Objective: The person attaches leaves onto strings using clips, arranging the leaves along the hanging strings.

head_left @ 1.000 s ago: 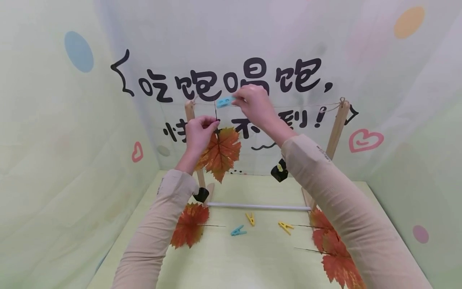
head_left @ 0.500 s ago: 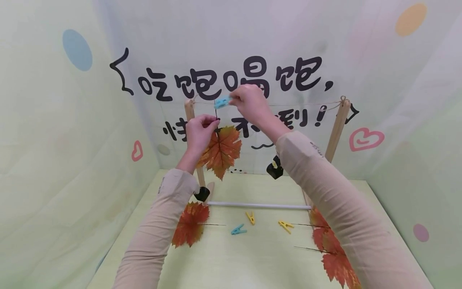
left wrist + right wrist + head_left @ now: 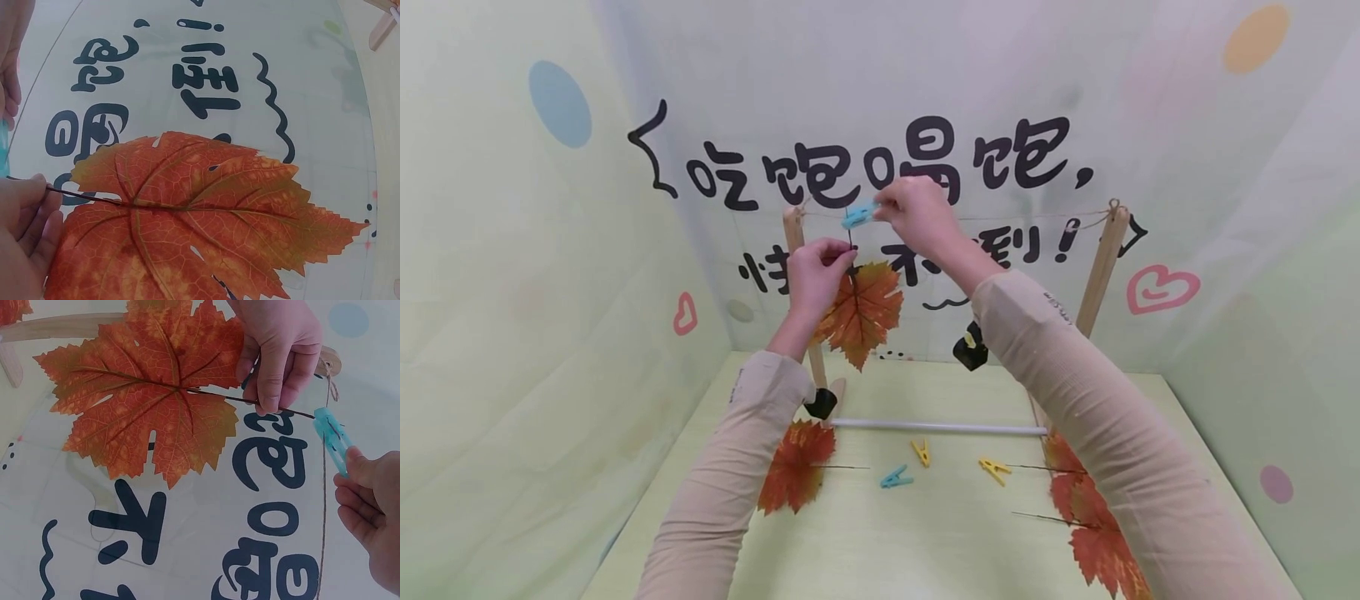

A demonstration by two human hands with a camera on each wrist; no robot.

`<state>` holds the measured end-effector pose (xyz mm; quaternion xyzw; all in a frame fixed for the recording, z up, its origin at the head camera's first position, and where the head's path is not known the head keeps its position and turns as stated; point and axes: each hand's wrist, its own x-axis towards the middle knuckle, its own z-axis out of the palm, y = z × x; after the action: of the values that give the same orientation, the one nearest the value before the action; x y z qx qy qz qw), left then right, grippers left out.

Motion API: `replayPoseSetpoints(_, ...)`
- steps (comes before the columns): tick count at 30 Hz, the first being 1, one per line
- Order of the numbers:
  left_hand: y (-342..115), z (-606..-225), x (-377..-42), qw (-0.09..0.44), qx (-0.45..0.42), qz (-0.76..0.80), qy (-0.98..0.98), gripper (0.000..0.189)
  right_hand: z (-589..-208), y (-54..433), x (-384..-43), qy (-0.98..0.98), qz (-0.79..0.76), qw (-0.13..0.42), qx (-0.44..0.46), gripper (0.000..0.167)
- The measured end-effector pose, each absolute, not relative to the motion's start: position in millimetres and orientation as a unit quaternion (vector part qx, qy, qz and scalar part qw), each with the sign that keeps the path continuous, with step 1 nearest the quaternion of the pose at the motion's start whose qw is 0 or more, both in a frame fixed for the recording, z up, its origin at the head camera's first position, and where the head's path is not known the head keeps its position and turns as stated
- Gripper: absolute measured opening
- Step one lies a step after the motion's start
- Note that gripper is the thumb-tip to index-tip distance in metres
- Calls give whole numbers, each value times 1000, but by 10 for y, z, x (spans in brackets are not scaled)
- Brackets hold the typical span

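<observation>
An orange-red artificial maple leaf [image 3: 861, 312] hangs from its dark stem, which my left hand [image 3: 817, 271] pinches between thumb and fingertips. Above it my right hand [image 3: 921, 215] grips a light blue clothespin [image 3: 859, 216] by its tail end. The clothespin's nose is at the upper stem and the thin twine [image 3: 324, 506], as the right wrist view shows. Whether its jaws have closed on both cannot be told. In the left wrist view the leaf [image 3: 187, 212] fills the lower middle, its stem running into the left fingers [image 3: 44, 240].
Wooden posts [image 3: 1101, 271] hold the twine at both sides, with a white rod [image 3: 936, 427] low between them. On the table lie a blue clothespin [image 3: 896, 477], yellow clothespins [image 3: 921, 452] [image 3: 994, 471], a leaf [image 3: 797, 467] at left and more leaves [image 3: 1097, 533] at right.
My right hand has shifted slightly left, bringing the blue clothespin onto the stem near the twine. The left hand and its leaf have stayed nearly still.
</observation>
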<state>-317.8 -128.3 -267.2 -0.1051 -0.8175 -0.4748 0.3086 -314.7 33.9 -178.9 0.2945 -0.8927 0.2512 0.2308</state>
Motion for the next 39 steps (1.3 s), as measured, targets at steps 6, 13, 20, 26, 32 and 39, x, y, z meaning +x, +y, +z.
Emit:
replayPoseSetpoints(6,-1291,-2678,-3183,317,-109,-472,-816,13,-1782,338,-3162,-895,246,228,294,20)
replayPoseSetpoints(13,-1283,-2677,-3176,313,-110,-479,-813,12,-1788,354,-3167,-900,246,208,294,25)
replayPoseSetpoints(20,-1281,-2682,-3194,316,-107,-476,-814,13,-1795,366,-3156,-906,248,189,286,35)
replayPoseSetpoints(26,-1274,-2677,-3179,311,-103,-471,-819,16,-1801,368,-3150,-906,260,185,280,38)
replayPoseSetpoints(32,-1252,-2679,-3168,315,-94,-472,-818,13,-1819,385,-3146,-899,275,193,280,41)
replayPoseSetpoints(39,-1237,-2673,-3149,327,-88,-470,-815,15,-1808,427,-3104,-892,281,206,290,44)
